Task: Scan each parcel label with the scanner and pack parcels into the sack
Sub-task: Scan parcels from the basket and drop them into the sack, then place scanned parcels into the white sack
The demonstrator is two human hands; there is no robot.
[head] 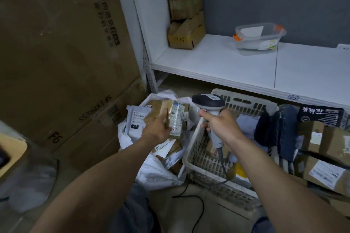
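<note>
The left hand (157,128) grips a small cardboard parcel (166,111) from below, fingers curled round its near edge, with the white label (177,117) turned to the right. Just right of it, the right hand (221,126) is closed round the grip of a grey handheld scanner (208,101). The scanner's dark head stands above the fist, near the label but apart from it. Its cable (221,164) hangs down from below the fist.

Under the held parcel lies the open white sack (151,172), with a grey poly mailer (135,119) and other packets inside. Beneath the right hand is the rim of a white slotted plastic crate (191,149). It holds labelled cardboard parcels (322,172) further right.

Beyond both hands a white shelf (217,62) carries a clear plastic tub (259,38) and torn cartons (185,15). Large cartons (56,43) stand left of the sack.
</note>
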